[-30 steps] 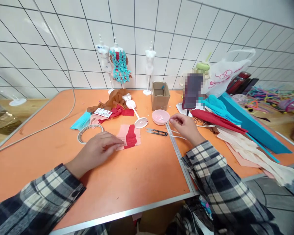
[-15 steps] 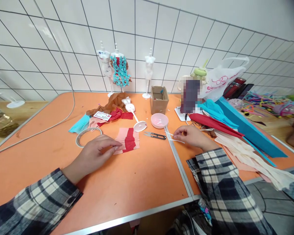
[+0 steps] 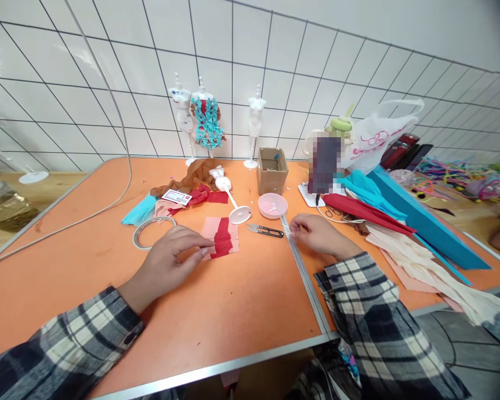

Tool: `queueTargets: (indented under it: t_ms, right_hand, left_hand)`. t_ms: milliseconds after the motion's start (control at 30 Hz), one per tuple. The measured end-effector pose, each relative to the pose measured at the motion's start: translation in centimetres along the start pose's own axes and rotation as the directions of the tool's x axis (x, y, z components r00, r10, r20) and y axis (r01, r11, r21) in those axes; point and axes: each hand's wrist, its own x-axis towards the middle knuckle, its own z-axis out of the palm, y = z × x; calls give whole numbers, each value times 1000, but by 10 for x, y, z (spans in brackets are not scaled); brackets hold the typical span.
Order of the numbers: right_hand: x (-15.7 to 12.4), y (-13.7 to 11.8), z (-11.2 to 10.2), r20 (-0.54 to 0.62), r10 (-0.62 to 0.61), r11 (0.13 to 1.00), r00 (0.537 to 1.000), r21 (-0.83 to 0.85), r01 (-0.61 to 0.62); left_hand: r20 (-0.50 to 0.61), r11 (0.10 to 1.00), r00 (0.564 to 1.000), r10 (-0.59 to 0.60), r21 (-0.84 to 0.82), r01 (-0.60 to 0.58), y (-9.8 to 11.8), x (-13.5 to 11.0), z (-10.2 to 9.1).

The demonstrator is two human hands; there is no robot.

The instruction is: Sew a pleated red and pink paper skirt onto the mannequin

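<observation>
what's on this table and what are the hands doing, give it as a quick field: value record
surface: orange table
left hand: fingertips pinch the near edge of the pink and red paper piece
right hand: curled on the table, contents unclear
between the hands: thread snips, pink dish behind them
left of the paper: tape roll
near the wall: cardboard box, small dress forms
</observation>
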Motion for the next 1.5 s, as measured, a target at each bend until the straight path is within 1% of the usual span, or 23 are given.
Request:
queueTargets:
  t_ms: [33,100,167,233,300,467,600,700,767,867,933,967,1000,1033,1067,1133,1167,1200,1233,1267,1333,1400,1500]
  right_hand:
    - [1,-12,4,-53,-89,996,995,26,91]
    - [3,-40,18,-90,-268,962,959,20,271]
    - [5,-66,36,-121,-368,929,922,-77,361]
    - [4,-84,52,-147,-432,900,890,-139,414]
    - [3,-93,63,-170,-463,884,870,-166,438]
    - [-1,-93,73,-203,-508,859,837,-197,473]
    - [-5,-96,74,-251,-565,822,786,-256,509]
    - [-7,-100,77,-336,-631,772,699,-362,522]
    - [-9,-103,79,-376,-675,735,635,-414,537]
    - [-12,-106,80,-428,-717,696,550,-399,597]
    - [-11,-106,76,-483,-710,687,512,-317,654]
    - [-10,-104,72,-505,-686,696,523,-248,674]
    - [-8,-99,67,-518,-646,718,561,-162,677]
    - [-5,-91,60,-506,-589,753,629,-63,655]
    - [-1,-80,52,-471,-507,804,723,44,593]
    - [7,-49,35,-327,-301,897,896,222,383]
    - [10,-32,27,-261,-176,928,949,278,249]
    - [13,-14,21,-238,-51,939,970,320,128]
    - [14,2,16,-210,31,938,977,345,45]
    - [15,15,12,-149,72,933,986,360,-14]
    - [15,30,10,-42,129,949,991,296,-111]
    - [14,31,10,18,185,967,983,177,-185]
    - [17,17,12,71,285,958,956,-56,-281]
  left_hand:
    - [-30,1000,1000,2,9,-2,7,0,2]
    - [-11,997,1000,29,73,-28,22,1,8]
    - [20,979,1000,19,203,-22,35,1,14]
    - [46,956,999,8,293,-21,43,0,19]
    - [48,934,999,5,357,-22,46,-1,22]
    - [55,914,997,47,401,-65,40,-3,21]
    - [50,958,999,20,286,-34,41,0,21]
    - [-12,997,998,-67,36,68,46,4,20]
    - [-47,986,992,-120,-122,113,48,5,20]
    - [-57,966,988,-145,-225,129,45,6,20]
    - [-50,953,982,-184,-255,165,40,5,20]
    - [-50,941,974,-220,-272,199,36,4,20]
    - [-54,926,963,-264,-294,237,33,3,19]
    - [-58,908,950,-306,-318,273,30,2,18]
    - [-62,891,939,-339,-340,300,27,2,17]
    - [-63,868,928,-368,-380,319,24,-1,16]
    - [-61,864,930,-363,-396,312,24,-2,16]
    - [-60,862,934,-352,-409,299,24,-2,16]
    - [-58,866,940,-335,-413,283,24,-3,16]
    - [-59,872,946,-319,-409,269,24,-4,17]
    - [-65,886,951,-303,-387,256,24,-4,19]
    - [-77,893,950,-301,-371,253,23,-4,20]
    - [-97,898,949,-301,-363,248,23,-2,20]
